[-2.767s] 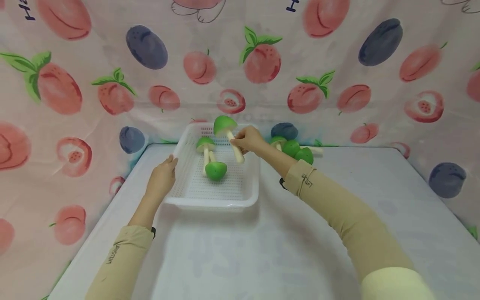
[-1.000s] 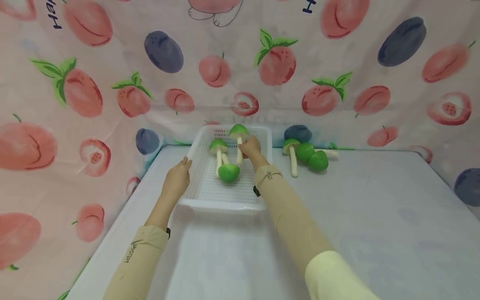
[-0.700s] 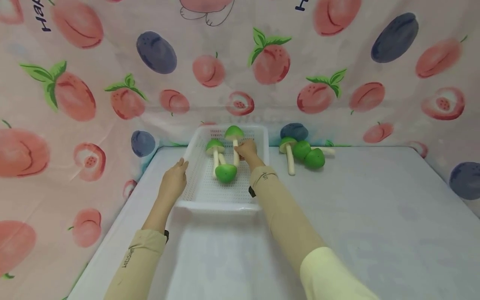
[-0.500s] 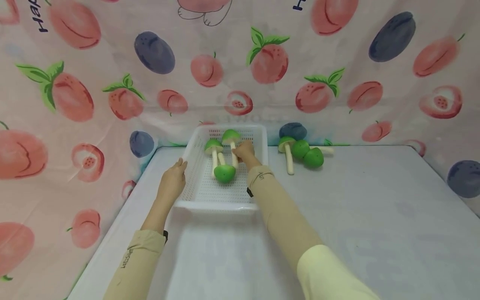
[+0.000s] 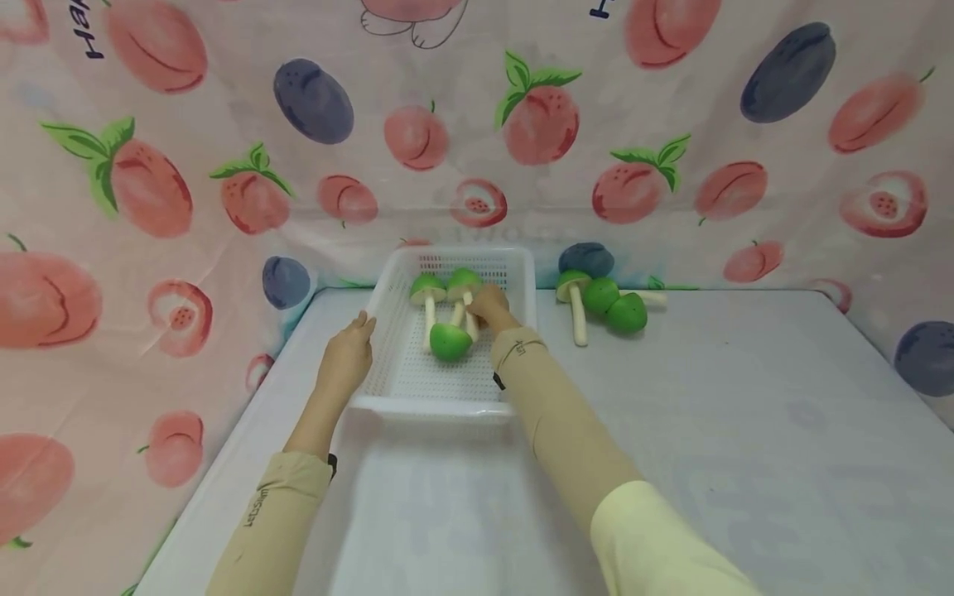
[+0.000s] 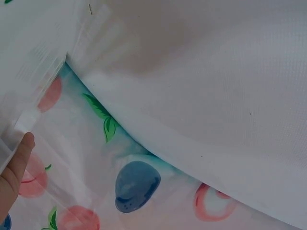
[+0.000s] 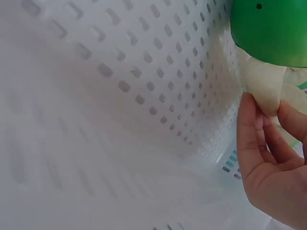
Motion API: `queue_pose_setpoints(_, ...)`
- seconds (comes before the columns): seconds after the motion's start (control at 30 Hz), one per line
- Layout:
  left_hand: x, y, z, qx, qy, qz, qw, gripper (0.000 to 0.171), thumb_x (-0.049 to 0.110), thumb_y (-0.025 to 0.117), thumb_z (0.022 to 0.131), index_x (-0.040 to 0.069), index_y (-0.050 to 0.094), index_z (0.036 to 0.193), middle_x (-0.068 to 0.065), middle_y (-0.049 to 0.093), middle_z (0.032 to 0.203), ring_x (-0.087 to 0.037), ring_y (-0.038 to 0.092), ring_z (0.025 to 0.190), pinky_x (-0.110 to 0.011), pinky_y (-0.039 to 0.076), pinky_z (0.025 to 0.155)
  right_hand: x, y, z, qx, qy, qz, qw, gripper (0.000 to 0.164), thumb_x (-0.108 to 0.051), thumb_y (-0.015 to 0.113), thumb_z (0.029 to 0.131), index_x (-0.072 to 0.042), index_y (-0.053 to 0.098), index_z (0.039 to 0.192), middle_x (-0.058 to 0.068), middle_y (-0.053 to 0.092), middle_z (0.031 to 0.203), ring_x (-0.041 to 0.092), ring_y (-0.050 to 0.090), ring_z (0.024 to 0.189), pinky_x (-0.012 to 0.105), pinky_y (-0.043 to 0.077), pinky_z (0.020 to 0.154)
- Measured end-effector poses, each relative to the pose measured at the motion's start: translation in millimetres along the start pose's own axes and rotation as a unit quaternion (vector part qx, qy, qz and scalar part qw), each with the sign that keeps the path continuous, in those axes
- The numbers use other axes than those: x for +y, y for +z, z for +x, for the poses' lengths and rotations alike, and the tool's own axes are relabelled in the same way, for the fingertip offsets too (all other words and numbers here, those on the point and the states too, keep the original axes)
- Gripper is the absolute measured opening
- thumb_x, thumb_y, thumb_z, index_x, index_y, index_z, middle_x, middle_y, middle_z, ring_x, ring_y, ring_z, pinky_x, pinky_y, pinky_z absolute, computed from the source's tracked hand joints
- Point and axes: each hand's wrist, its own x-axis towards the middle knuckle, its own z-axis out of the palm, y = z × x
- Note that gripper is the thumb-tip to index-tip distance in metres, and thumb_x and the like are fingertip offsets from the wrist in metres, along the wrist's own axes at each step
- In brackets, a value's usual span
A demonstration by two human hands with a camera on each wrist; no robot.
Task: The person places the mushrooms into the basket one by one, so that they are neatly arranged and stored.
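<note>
My right hand (image 5: pixel 490 306) pinches the pale stem of a green-capped toy mushroom (image 5: pixel 464 280) low inside a white perforated plastic basket (image 5: pixel 432 407). In the right wrist view, thumb and fingertips meet on a cream stem (image 7: pixel 266 86) just below a green cap (image 7: pixel 273 28). Two other toy mushrooms lie in the basket: one with its cap (image 5: pixel 428 288) toward the back, the other with its cap (image 5: pixel 450 342) toward the front. At the basket's left rim my left hand (image 5: pixel 344 358) holds on; the left wrist view shows one finger (image 6: pixel 21 155) along the wall.
Right of the basket, several more green toy mushrooms (image 5: pixel 626 313) lie clustered on the white table (image 5: pixel 671 414), near its back edge. A fruit-printed cloth (image 5: pixel 477 108) hangs behind and at the left.
My right hand has brought the mushroom down from above the basket, its cap coming forward beside the others and its stem near the front cap. The left hand stays at the rim.
</note>
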Motion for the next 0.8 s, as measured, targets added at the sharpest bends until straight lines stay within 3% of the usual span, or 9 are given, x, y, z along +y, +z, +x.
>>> queue_pose_setpoints(0.1, -0.1, 0.4, 0.9, -0.002, -0.004, 0.003, 1.0, 0.036, -0.007, 0.047, 0.091, -0.011, 0.051, 0.127, -0.03, 0.044, 0.136, -0.045, 0.048, 0.122, -0.052, 0.046, 0.098, 25, 18, 57, -0.006, -0.005, -0.037, 0.999, 0.061, -0.012, 0.074, 0.08, 0.002, 0.046, 0.132, 0.021, 0.064, 0.101, 0.026, 0.067, 0.069, 0.03, 0.058, 0.055)
queue_pose_setpoints(0.17, -0.1, 0.6, 1.3, -0.004, -0.006, 0.003, 1.0, 0.036, -0.007, 0.048, 0.091, -0.011, 0.051, 0.127, -0.03, 0.044, 0.136, -0.045, 0.048, 0.123, -0.052, 0.046, 0.099, 29, 23, 68, -0.005, -0.006, -0.044, 0.999, 0.06, -0.013, 0.074, 0.08, 0.001, 0.046, 0.132, 0.02, 0.064, 0.096, 0.027, 0.066, 0.064, 0.031, 0.057, 0.052)
queue_pose_setpoints(0.2, -0.2, 0.7, 1.4, -0.004, -0.006, 0.002, 1.0, 0.036, -0.007, 0.048, 0.091, -0.011, 0.051, 0.127, -0.03, 0.044, 0.137, -0.045, 0.048, 0.123, -0.052, 0.046, 0.099, 28, 22, 66, -0.019, 0.002, -0.03, 0.999, 0.062, -0.014, 0.074, 0.081, -0.001, 0.046, 0.134, 0.018, 0.066, 0.1, 0.026, 0.068, 0.069, 0.032, 0.059, 0.057)
queue_pose_setpoints(0.3, -0.2, 0.9, 2.1, -0.006, -0.005, 0.0, 1.0, 0.036, -0.007, 0.048, 0.091, -0.011, 0.051, 0.127, -0.03, 0.044, 0.137, -0.045, 0.048, 0.123, -0.052, 0.046, 0.099, 22, 25, 62, -0.024, 0.009, -0.005, 1.0, 0.065, -0.011, 0.071, 0.083, 0.003, 0.038, 0.138, 0.023, 0.062, 0.101, 0.03, 0.065, 0.064, 0.033, 0.057, 0.05)
queue_pose_setpoints(0.4, 0.0, 0.0, 2.2, -0.005, -0.004, 0.001, 1.0, 0.036, -0.007, 0.047, 0.091, -0.011, 0.051, 0.127, -0.03, 0.044, 0.136, -0.045, 0.048, 0.123, -0.052, 0.046, 0.098, 18, 23, 57, -0.055, 0.027, 0.012, 0.998, 0.068, -0.011, 0.07, 0.084, -0.001, 0.035, 0.141, 0.021, 0.061, 0.112, 0.03, 0.068, 0.075, 0.033, 0.06, 0.06)
queue_pose_setpoints(0.47, 0.2, -0.5, 2.4, -0.004, -0.004, 0.003, 1.0, 0.036, -0.007, 0.047, 0.092, -0.011, 0.051, 0.127, -0.03, 0.044, 0.136, -0.045, 0.048, 0.123, -0.052, 0.046, 0.098, 26, 32, 80, -0.053, 0.026, 0.009, 0.998, 0.065, -0.011, 0.07, 0.084, -0.001, 0.038, 0.139, 0.02, 0.062, 0.109, 0.029, 0.068, 0.072, 0.034, 0.059, 0.058)
queue_pose_setpoints(0.6, -0.1, -0.7, 2.3, -0.004, -0.006, 0.003, 1.0, 0.036, -0.007, 0.047, 0.092, -0.011, 0.051, 0.127, -0.03, 0.044, 0.136, -0.045, 0.048, 0.122, -0.052, 0.046, 0.099, 11, 17, 37, -0.052, 0.015, -0.012, 0.998, 0.048, -0.011, 0.069, 0.084, 0.002, 0.051, 0.127, 0.016, 0.064, 0.099, 0.025, 0.067, 0.072, 0.032, 0.059, 0.06)
queue_pose_setpoints(0.7, -0.5, -0.3, 2.4, -0.005, -0.008, -0.001, 1.0, 0.036, -0.006, 0.047, 0.092, -0.011, 0.051, 0.127, -0.03, 0.044, 0.137, -0.045, 0.048, 0.123, -0.052, 0.046, 0.099, -17, -8, -37, -0.041, 0.011, -0.054, 0.998, 0.034, -0.009, 0.064, 0.088, 0.005, 0.057, 0.118, 0.016, 0.065, 0.095, 0.022, 0.063, 0.071, 0.028, 0.058, 0.062)
queue_pose_setpoints(0.8, -0.4, 0.0, 2.8, -0.007, -0.01, -0.003, 0.9999, 0.036, -0.006, 0.047, 0.092, -0.011, 0.051, 0.127, -0.029, 0.044, 0.137, -0.044, 0.048, 0.123, -0.051, 0.046, 0.099, -26, -17, -62, -0.03, 0.014, -0.087, 0.996, 0.03, -0.005, 0.059, 0.09, 0.005, 0.057, 0.118, 0.016, 0.064, 0.096, 0.018, 0.059, 0.066, 0.023, 0.056, 0.06)
